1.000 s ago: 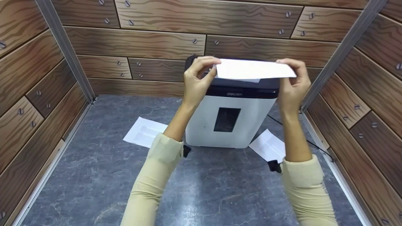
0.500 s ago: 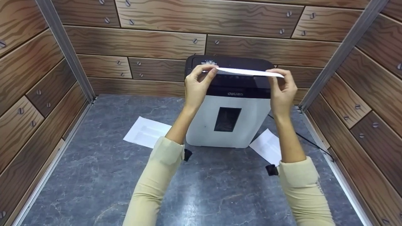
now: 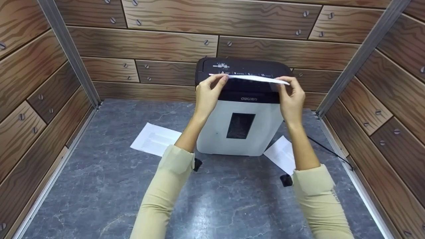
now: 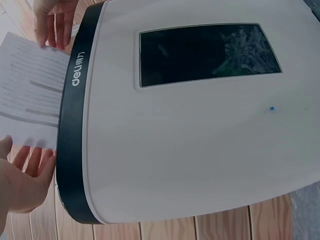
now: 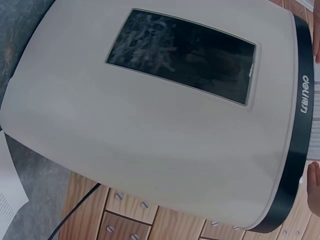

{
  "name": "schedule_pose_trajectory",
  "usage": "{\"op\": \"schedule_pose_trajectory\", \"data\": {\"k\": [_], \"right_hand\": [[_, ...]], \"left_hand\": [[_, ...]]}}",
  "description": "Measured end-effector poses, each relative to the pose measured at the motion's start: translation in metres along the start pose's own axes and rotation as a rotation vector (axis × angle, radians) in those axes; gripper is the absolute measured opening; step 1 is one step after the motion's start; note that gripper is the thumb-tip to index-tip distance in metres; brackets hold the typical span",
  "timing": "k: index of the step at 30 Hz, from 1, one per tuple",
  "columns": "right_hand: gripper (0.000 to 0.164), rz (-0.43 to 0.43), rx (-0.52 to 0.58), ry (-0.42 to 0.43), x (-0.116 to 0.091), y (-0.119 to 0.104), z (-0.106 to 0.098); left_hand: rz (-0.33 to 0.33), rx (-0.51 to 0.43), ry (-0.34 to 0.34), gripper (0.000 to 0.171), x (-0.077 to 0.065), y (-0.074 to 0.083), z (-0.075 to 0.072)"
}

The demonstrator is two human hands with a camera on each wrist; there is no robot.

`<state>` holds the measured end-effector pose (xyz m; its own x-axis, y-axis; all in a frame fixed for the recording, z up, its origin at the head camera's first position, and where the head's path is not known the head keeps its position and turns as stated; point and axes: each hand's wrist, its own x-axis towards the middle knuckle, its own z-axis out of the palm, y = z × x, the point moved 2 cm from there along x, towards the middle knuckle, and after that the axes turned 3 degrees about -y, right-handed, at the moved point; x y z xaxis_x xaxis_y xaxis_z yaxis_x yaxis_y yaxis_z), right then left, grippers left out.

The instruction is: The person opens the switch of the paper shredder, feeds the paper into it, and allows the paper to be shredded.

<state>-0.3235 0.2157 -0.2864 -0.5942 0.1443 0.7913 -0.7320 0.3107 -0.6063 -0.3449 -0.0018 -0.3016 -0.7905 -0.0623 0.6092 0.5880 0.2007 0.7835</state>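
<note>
A sheet of printed paper [image 3: 254, 78] is stretched between the two hands, seen nearly edge-on above the dark top of a paper shredder [image 3: 212, 122]. My left hand [image 3: 207, 94] pinches its left end between thumb and fingers. At the opposite end, my right hand [image 3: 293, 96] pinches the sheet the same way. Printed lines show on the paper [image 4: 31, 90] in the left wrist view, just beyond the shredder's black rim [image 4: 72, 125]. Whether the sheet's lower edge sits in the slot cannot be told. Paper shreds [image 5: 150, 42] show behind the shredder's window.
One printed sheet [image 3: 154, 139] lies on the grey marbled floor [image 3: 99, 186] left of the shredder, another [image 3: 282, 154] to its right. A black cable [image 3: 328, 151] runs along the right side. Wood-patterned walls [image 3: 142, 43] enclose the back and sides.
Both hands have lowered the paper toward the shredder's top, and it has tipped from a broad face to nearly edge-on. The right hand has moved left and down.
</note>
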Motion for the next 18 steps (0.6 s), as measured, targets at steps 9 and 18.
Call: {"op": "schedule_pose_trajectory", "data": {"k": [9, 18], "right_hand": [[0.009, 0.025, -0.052, 0.004, 0.000, 0.007, -0.002], [0.013, 0.035, -0.202, -0.023, -0.004, 0.041, -0.012]], "left_hand": [[0.011, 0.186, -0.025, 0.025, -0.001, 0.001, 0.000], [0.126, 0.328, -0.010, 0.027, -0.008, -0.009, 0.001]]}}
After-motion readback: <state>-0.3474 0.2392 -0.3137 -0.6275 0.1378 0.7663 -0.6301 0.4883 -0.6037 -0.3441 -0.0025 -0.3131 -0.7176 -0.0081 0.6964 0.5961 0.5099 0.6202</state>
